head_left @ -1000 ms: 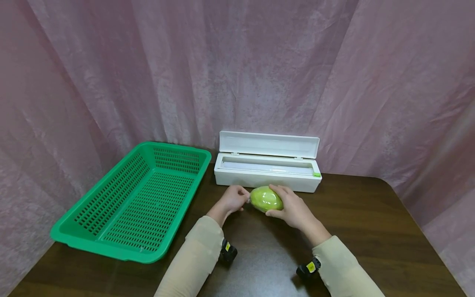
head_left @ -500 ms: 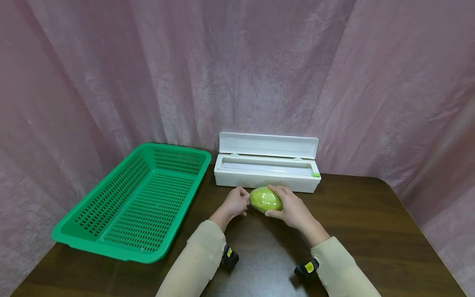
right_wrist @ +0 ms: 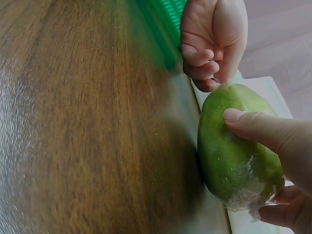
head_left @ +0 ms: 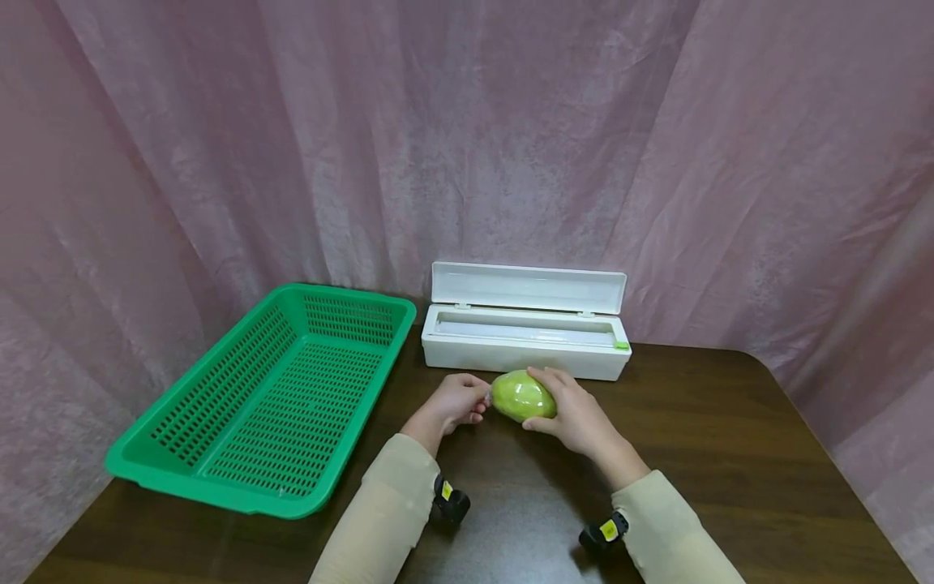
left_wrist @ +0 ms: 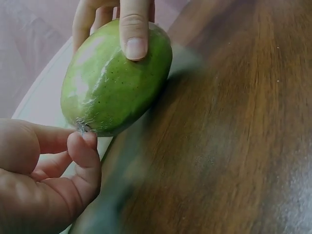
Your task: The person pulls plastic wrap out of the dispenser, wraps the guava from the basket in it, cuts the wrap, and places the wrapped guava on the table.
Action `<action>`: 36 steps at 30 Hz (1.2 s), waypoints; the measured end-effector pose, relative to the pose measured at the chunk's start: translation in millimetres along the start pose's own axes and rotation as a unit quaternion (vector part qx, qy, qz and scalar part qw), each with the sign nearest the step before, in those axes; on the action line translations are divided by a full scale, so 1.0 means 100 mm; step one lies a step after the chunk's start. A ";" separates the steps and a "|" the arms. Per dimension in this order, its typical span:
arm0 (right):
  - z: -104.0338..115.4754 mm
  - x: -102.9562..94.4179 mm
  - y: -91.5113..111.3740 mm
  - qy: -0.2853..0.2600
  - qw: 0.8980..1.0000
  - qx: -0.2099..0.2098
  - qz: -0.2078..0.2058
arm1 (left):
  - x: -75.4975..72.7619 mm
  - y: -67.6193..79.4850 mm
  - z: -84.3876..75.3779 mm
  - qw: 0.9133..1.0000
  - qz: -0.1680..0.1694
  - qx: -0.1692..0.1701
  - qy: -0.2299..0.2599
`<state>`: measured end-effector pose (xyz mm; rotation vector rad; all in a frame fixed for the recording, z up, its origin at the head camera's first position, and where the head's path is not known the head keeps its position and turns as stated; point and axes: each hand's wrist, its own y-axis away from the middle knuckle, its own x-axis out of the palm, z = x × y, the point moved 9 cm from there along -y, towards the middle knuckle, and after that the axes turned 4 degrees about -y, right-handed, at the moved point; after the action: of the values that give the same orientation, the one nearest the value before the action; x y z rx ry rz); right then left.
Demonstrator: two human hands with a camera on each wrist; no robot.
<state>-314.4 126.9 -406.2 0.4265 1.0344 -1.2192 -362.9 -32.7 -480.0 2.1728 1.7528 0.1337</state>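
A green mango [head_left: 521,396] wrapped in clear film is held just over the table, in front of the white box. My right hand [head_left: 580,412] grips it from the right, thumb on the near side and fingers over the far side. At the mango's left end the film gathers into a small twisted tuft of plastic wrap [left_wrist: 83,128]. My left hand [head_left: 454,403] pinches that tuft between thumb and index finger. More loose film [right_wrist: 254,209] bunches at the other end, beside the right hand's fingers.
Behind the hands stands a white cling film box [head_left: 525,357], its lid [head_left: 529,288] raised and a roll [head_left: 525,330] inside. A green slotted basket [head_left: 306,405] sits at the left on the brown table [head_left: 722,454]. A pink curtain [head_left: 467,146] hangs behind.
My left hand has turned slightly at the wrist while staying at the film's twisted end. The right hand and the mango have hardly moved.
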 end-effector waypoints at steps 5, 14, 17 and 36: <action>0.00 0.00 -0.01 -0.005 1.000 -0.001 0.001 | -0.01 0.01 0.00 1.000 -0.007 0.004 -0.001; 0.00 0.01 -0.03 -0.016 1.000 -0.010 -0.002 | -0.03 0.07 -0.06 0.998 -0.026 0.041 -0.034; -0.04 0.06 -0.03 -0.027 1.000 -0.003 0.001 | -0.01 0.10 -0.07 0.997 -0.017 0.053 -0.048; -0.09 0.17 0.01 -0.109 0.994 0.006 -0.029 | 0.04 0.35 -0.03 0.988 0.021 0.080 -0.131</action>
<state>-317.8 124.7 -424.8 0.2670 0.8584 -1.2939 -330.9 -34.7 -466.3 2.2204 1.6166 -0.2792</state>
